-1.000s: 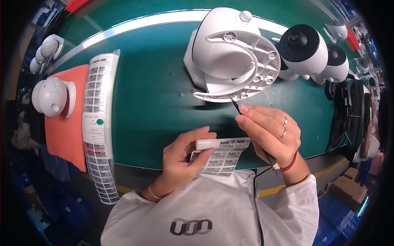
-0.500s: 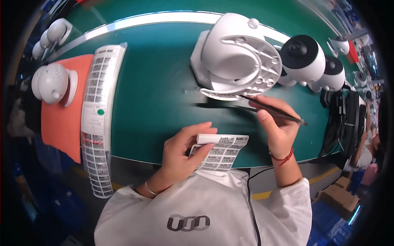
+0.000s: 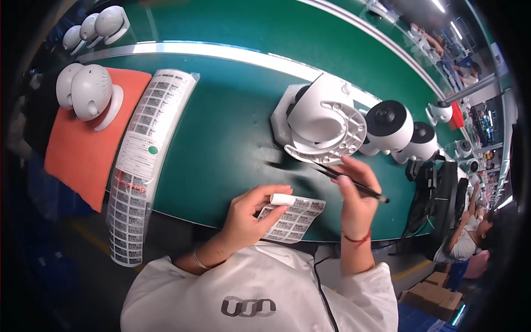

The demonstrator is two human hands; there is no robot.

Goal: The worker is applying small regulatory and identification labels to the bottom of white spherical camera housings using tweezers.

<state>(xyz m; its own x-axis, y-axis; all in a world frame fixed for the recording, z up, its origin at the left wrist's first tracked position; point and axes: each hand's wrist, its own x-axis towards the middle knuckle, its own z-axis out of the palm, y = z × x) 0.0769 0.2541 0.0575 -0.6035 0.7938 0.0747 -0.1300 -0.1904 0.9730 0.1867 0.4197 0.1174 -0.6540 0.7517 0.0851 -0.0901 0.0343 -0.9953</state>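
Observation:
My left hand (image 3: 243, 217) pinches a sheet of small printed labels (image 3: 296, 217), its upper edge curled into a roll, close to the table's front edge. Black tweezers (image 3: 360, 188) sit between the fingers of my right hand (image 3: 358, 206). Their tips are at the lower rim of a white dome-shaped camera's base; whether a label is between them I cannot make out. That white camera (image 3: 321, 119) lies with the ribbed underside of its base turned toward me. It rests on a white foam-like block (image 3: 280, 124).
White cameras with black fronts (image 3: 389, 119) stand to the right, beside black straps or bags (image 3: 428, 191). On the left, a long sheet of labels (image 3: 138, 157) lies along an orange mat (image 3: 83, 160) holding white cameras (image 3: 91, 91). Farther right, a person (image 3: 467, 238) sits.
The whole view has tilted and shifted, bringing more of the workshop into sight at the right. Both hands keep their holds, and the tweezers' tips stay at the base's lower rim.

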